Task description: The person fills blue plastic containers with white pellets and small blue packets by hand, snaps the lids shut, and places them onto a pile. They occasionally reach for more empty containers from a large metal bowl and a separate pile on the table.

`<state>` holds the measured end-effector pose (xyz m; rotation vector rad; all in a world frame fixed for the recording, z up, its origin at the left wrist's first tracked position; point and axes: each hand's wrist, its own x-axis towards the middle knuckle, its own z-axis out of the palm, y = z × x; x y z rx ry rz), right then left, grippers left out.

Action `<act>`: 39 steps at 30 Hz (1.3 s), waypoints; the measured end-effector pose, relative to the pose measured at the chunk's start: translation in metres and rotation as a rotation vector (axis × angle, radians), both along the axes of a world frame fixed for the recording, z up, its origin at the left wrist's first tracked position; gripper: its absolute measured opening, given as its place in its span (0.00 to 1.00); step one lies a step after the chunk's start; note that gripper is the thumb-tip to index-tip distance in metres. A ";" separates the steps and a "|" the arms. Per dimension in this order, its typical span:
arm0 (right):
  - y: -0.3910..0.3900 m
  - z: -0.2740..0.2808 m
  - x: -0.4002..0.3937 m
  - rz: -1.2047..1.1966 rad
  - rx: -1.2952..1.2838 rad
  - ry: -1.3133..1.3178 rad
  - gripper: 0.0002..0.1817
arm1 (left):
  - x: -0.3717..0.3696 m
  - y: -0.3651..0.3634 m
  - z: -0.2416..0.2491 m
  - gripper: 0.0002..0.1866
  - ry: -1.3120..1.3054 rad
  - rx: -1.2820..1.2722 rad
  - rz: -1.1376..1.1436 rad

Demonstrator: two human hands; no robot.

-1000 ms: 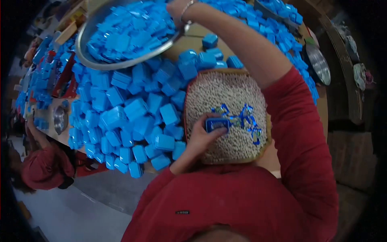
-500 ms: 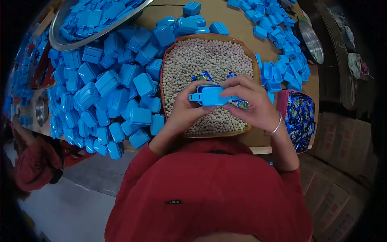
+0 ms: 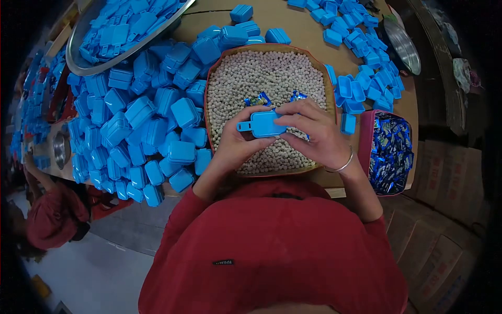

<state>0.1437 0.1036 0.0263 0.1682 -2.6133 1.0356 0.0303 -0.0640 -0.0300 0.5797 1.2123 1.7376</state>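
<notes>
A small blue plastic box (image 3: 265, 124) with its lid on top is gripped between both hands, above a tray (image 3: 207, 112) of small round pale beads (image 3: 266, 70). My left hand (image 3: 236, 140) holds its left end, where a slotted tab sticks out. My right hand (image 3: 316, 133) is bent over its right end, fingertips on the lid and thumb at the near edge. What lies inside the box is hidden. Shiny blue wrapped packets (image 3: 257, 99) rest on the beads just beyond my hands.
Closed blue boxes (image 3: 140, 109) are heaped left of the tray. A metal basin (image 3: 78, 65) holds flat blue lids at the upper left. Open blue box bottoms (image 3: 358, 90) lie at the right, near a pink-rimmed basket (image 3: 366, 137) of blue packets. Another person (image 3: 57, 214) is at far left.
The lid has come down flat over the box, whose rim showed past it earlier. Both hands have shifted slightly left in view, along with the box.
</notes>
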 end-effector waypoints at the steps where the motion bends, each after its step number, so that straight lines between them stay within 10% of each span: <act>1: 0.000 0.000 0.000 0.000 -0.007 -0.001 0.19 | 0.000 0.000 0.000 0.30 0.006 0.005 -0.003; 8: 0.002 -0.004 0.002 0.007 0.007 0.015 0.18 | -0.003 -0.004 0.008 0.25 0.027 -0.038 -0.023; 12: -0.009 -0.021 0.004 -0.172 -0.726 -0.137 0.19 | -0.002 -0.004 0.008 0.23 0.106 0.007 -0.023; 18: -0.011 -0.028 0.004 -0.163 -1.015 -0.261 0.19 | -0.002 -0.004 0.007 0.24 0.118 0.070 -0.036; 33: -0.028 -0.028 -0.004 -0.208 -1.088 -0.181 0.21 | 0.001 -0.004 -0.004 0.25 -0.158 0.104 0.083; 39: -0.031 -0.020 -0.003 -0.324 -0.434 -0.010 0.29 | 0.000 -0.004 0.027 0.31 0.735 -0.102 0.252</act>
